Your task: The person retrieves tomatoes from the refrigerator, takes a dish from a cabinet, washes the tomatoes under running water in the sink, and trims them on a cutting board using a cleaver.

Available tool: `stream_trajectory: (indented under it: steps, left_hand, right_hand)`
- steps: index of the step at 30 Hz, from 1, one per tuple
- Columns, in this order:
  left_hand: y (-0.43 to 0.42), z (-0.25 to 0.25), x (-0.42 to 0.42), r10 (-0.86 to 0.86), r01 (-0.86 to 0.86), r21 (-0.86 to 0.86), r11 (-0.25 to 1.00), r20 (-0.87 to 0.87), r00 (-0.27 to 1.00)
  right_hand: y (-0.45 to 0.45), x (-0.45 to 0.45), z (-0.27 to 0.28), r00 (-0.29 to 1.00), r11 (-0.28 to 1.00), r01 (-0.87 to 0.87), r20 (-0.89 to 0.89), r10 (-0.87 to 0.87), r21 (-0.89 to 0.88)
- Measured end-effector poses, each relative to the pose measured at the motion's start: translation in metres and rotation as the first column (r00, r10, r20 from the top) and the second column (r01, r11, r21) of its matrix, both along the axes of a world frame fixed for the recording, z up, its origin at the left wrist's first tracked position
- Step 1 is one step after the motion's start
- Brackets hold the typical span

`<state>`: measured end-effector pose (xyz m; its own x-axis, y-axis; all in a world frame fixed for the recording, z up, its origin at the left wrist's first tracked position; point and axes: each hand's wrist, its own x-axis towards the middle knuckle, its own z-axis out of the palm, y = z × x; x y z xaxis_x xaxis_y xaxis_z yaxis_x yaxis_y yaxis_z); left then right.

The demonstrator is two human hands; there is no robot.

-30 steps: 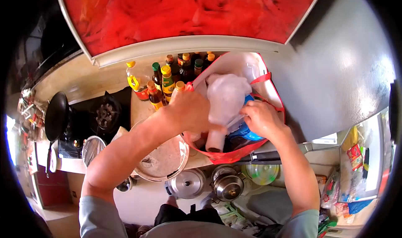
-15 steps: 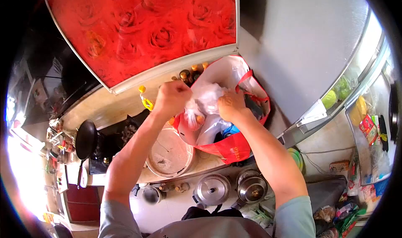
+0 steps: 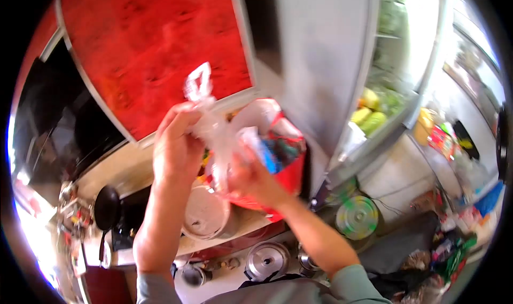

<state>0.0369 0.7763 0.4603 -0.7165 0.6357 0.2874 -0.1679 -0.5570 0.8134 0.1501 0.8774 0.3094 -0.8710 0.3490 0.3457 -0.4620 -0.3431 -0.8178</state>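
A clear plastic bag [image 3: 214,129] hangs stretched between my two hands, its knotted, looped top rising in front of the red panel. My left hand [image 3: 179,135] pinches the bag's neck just below that loop. Lower and to the right, my right hand [image 3: 247,178] is closed against the bag's lower part, blurred by motion. What the bag contains cannot be made out. Behind my right hand, a red shopping bag [image 3: 293,182] stands open on the counter, with white, blue and dark things inside. Left of it sits a round, pale-lidded container [image 3: 204,214].
At the right, the fridge [image 3: 398,63] is open, with green and yellow produce inside. A black pan [image 3: 107,208] is at the left by the stove. A pot with a metal lid [image 3: 267,261] stands below the counter. A round green-rimmed item [image 3: 357,217] lies near the fridge.
The plastic bag has come up out of the red shopping bag and left, now between both hands. My view has swung right, showing more of the open fridge.
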Motion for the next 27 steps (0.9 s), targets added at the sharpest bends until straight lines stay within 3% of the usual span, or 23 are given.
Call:
stream_trajectory:
  steps: [1,2,3,4,5,6,7,8,9,10,11,13,14,15,16,17,18,19,20,21,24,27]
  left_hand:
    - [0.002,0.002,0.018,-0.011,0.011,-0.001,1.0,-0.054,0.998]
    - [0.005,0.001,0.029,0.005,-0.009,-0.028,1.0,-0.128,0.992]
    - [0.003,-0.002,0.039,0.077,-0.121,-0.131,0.984,-0.299,0.951]
    - [-0.002,-0.001,0.054,0.06,-0.185,-0.221,0.958,-0.475,0.878]
    - [-0.008,-0.029,0.044,-0.015,-0.096,-0.242,0.966,-0.42,0.907]
    - [-0.011,-0.052,0.039,-0.204,0.072,-0.317,0.946,-0.404,0.892]
    - [-0.015,-0.076,0.036,-0.384,0.227,-0.398,0.889,-0.377,0.843]
    - [-0.01,-0.082,0.059,-0.488,0.323,-0.453,0.831,-0.315,0.814]
    - [-0.007,-0.089,0.083,-0.486,0.335,-0.517,0.788,-0.189,0.853]
    - [0.005,-0.11,0.103,-0.345,0.274,-0.408,0.871,-0.11,0.932]
    - [0.013,-0.114,0.122,-0.308,0.311,-0.289,0.906,0.055,0.95]
    - [0.018,-0.128,0.142,-0.256,0.307,-0.119,0.944,0.32,0.912]
    - [0.016,-0.143,0.141,-0.229,0.279,-0.071,0.958,0.404,0.886]
    - [0.019,-0.167,0.132,-0.338,0.356,0.024,0.934,0.372,0.865]
    - [0.019,-0.177,0.141,-0.429,0.43,0.11,0.896,0.47,0.772]
    - [0.022,-0.185,0.153,-0.452,0.451,0.123,0.884,0.465,0.761]
    - [0.026,-0.187,0.163,-0.48,0.474,0.137,0.87,0.454,0.75]
    - [0.024,-0.177,0.174,-0.473,0.488,0.09,0.868,0.445,0.761]
    - [0.022,-0.166,0.181,-0.467,0.498,0.046,0.866,0.432,0.772]
    - [0.016,-0.166,0.18,-0.488,0.524,0.049,0.85,0.445,0.751]
    - [-0.017,-0.175,0.167,-0.546,0.532,0.168,0.83,0.444,0.711]
    - [-0.045,-0.184,0.172,-0.352,0.407,-0.004,0.914,0.491,0.797]
  right_hand:
    - [-0.015,-0.003,-0.015,0.996,1.0,-0.015,-0.086,0.014,-0.01]
    - [-0.017,-0.001,-0.01,1.0,1.0,0.013,-0.004,-0.013,0.014]
    - [-0.014,0.017,0.007,0.991,0.99,-0.121,0.046,0.125,-0.072]
    - [-0.023,0.02,0.001,0.999,0.989,0.039,-0.011,-0.041,-0.14]
    - [-0.025,0.055,0.031,0.999,0.982,0.029,0.026,-0.024,-0.187]
    - [-0.019,0.075,0.03,0.955,0.956,0.184,0.191,-0.229,0.227]
    - [-0.012,0.089,0.027,0.983,0.953,0.142,0.078,-0.168,0.266]
    - [-0.01,0.092,0.001,0.938,0.784,0.297,-0.012,-0.346,0.545]
    - [-0.015,0.112,-0.003,0.92,0.722,0.311,-0.003,-0.393,0.618]
    - [-0.017,0.132,-0.003,0.902,0.656,0.312,0.002,-0.431,0.687]
    - [-0.011,0.155,-0.005,0.877,0.584,0.361,-0.053,-0.477,0.727]
    - [0.003,0.202,-0.012,0.847,0.444,0.425,-0.173,-0.503,0.789]
    - [0.027,0.222,-0.017,0.88,0.531,0.363,-0.095,-0.465,0.766]
    - [0.053,0.238,-0.022,0.839,0.64,0.304,0.121,-0.531,0.706]
    - [0.08,0.246,-0.009,0.648,0.651,0.382,0.312,-0.695,0.657]
    - [0.115,0.241,-0.022,0.433,0.489,0.643,0.247,-0.867,0.59]
    - [0.167,0.225,-0.054,0.071,-0.075,0.781,-0.207,-0.976,0.62]
    - [0.201,0.219,-0.044,-0.026,-0.065,0.783,-0.073,-0.997,0.619]
    - [0.239,0.217,-0.035,0.084,0.097,0.853,0.048,-0.995,0.513]
    - [0.268,0.212,-0.028,0.126,0.114,0.842,0.014,-0.992,0.527]
    - [0.28,0.192,-0.009,0.014,0.066,0.809,0.093,-0.996,0.585]
    - [0.282,0.187,-0.017,-0.036,-0.004,0.804,0.043,-0.998,0.595]
